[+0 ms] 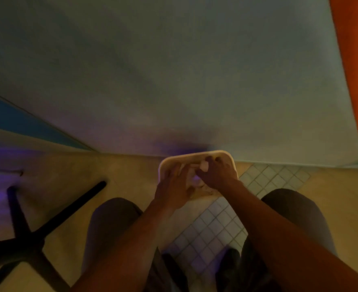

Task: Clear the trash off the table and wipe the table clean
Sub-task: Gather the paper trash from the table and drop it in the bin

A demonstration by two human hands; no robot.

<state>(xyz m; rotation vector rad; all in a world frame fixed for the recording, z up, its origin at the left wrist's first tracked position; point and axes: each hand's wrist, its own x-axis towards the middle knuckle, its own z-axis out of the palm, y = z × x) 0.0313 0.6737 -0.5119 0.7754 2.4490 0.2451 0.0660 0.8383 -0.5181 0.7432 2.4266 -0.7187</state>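
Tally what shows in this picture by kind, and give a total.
Hands: 2, the left hand and the right hand
Trays: 1, the tray, held by both
Small pale pieces: 1, the piece in the right fingers
Total: 4

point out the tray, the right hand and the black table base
tray [197, 155], head view, on its far rim
right hand [218, 175], head view, on the back of the hand
black table base [20, 224], head view, on one leg of the cross
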